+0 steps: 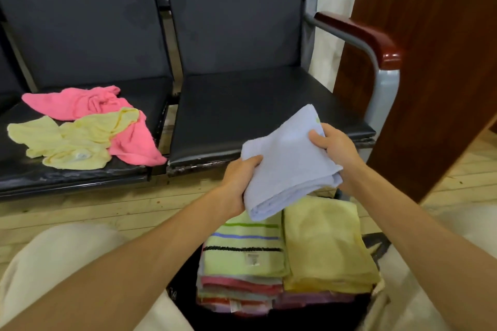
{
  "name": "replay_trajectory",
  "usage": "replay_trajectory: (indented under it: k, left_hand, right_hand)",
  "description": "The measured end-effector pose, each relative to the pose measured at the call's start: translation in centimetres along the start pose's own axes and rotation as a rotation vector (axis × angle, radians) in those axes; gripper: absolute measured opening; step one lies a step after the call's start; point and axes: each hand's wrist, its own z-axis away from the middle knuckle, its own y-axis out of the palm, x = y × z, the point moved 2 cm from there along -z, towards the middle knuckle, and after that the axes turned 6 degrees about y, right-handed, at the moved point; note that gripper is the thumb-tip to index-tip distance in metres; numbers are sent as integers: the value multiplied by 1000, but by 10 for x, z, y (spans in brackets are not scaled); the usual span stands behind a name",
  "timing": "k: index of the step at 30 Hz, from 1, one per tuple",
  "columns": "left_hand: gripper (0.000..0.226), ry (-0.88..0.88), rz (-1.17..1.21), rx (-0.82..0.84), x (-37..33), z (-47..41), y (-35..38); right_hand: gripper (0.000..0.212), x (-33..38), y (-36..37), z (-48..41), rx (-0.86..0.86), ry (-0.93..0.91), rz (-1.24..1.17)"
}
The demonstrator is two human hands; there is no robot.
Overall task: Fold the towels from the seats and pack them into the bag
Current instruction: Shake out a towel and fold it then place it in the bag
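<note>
A folded pale blue towel (287,166) hangs in the air above the bag, tilted. My left hand (239,183) grips its left edge and my right hand (336,148) grips its right edge. Below it the black bag (376,246) holds two stacks of folded towels: a green striped towel (244,247) tops the left stack and a yellow towel (325,244) tops the right. A crumpled pink towel (88,105) and a crumpled pale yellow towel (72,140) lie on the left seat.
The right black seat (255,113) is bare, with a metal armrest topped in red wood (368,37) at its right. A brown wooden panel (435,62) stands further right. My knees in light trousers (53,263) flank the bag on the wooden floor.
</note>
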Motion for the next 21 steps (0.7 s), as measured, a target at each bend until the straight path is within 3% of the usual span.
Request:
replay_trajectory:
  k: [2,10,16,21]
  left_hand:
    - [27,51,-105,-60,8,-3,7]
    - [36,59,-351,83,71,-24,64]
    - [39,-138,-468,253,111,-34,60]
    - [54,-211,-738,327,130,-37,44]
  right_hand:
    - [19,-24,-20,2,-39,27,157]
    - [10,-104,-79,11,-178,69,335]
    - [25,-169,-82,17,-74,222,606]
    - [14,-203,-78,18,78,371,719]
